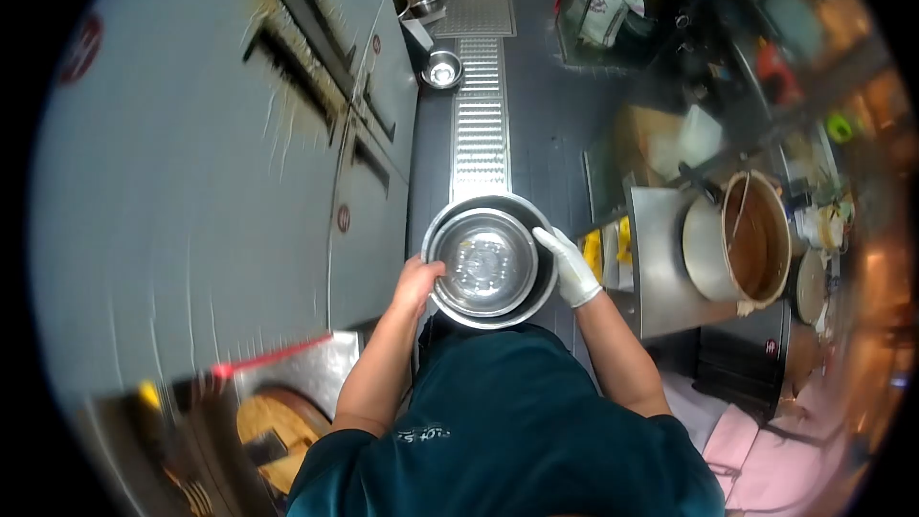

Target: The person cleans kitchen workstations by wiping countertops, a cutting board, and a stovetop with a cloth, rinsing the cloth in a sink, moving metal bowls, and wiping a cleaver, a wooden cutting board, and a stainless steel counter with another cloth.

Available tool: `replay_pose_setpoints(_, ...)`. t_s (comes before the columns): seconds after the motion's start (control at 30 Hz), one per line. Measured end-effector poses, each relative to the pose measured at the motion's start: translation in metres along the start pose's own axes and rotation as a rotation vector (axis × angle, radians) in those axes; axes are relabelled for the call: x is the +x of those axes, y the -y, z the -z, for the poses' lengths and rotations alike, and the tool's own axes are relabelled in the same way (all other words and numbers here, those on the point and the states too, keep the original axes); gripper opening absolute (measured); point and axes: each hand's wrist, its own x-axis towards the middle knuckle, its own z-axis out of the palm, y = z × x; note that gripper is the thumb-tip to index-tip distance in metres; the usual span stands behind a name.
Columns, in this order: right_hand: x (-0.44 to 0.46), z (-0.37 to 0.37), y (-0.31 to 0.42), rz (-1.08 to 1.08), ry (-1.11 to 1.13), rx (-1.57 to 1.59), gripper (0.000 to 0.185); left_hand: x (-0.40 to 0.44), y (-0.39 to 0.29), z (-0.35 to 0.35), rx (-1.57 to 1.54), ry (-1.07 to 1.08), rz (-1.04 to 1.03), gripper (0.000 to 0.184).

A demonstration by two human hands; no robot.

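Observation:
In front of my body I carry a large metal bowl (545,299) with a smaller metal bowl (483,263) nested inside it. My bare left hand (418,283) is closed on the left rim, its thumb over the edge. On the right side my right hand (571,268), in a white glove, grips the rim with the thumb reaching inside. Small light specks or drops show on the bottom of the inner bowl. The fingers under both rims are hidden.
Tall grey refrigerator doors (211,163) line the left. A metal drain grate (481,124) runs ahead along the floor, a metal basin (441,69) beside it. At right, a large pot (737,239) of brown liquid stands on a steel counter (661,268). A round cutting board (282,431) lies lower left.

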Motion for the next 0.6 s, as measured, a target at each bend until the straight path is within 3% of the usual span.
replay_pose_setpoints(0.13, 0.091, -0.009, 0.06, 0.026, -0.12, 0.066, 0.055, 0.124, -0.074, -0.021, 0.202, 0.112, -0.029, 0.033)
replay_pose_setpoints(0.33, 0.191, -0.026, 0.149, 0.076, -0.178, 0.166, 0.042, 0.24, -0.181, -0.069, 0.257, 0.155, -0.013, 0.038)
replay_pose_setpoints(0.6, 0.398, 0.001, 0.204, -0.013, -0.207, 0.143, 0.052, 0.429, -0.231, -0.1, 0.243, 0.091, 0.009, 0.042)
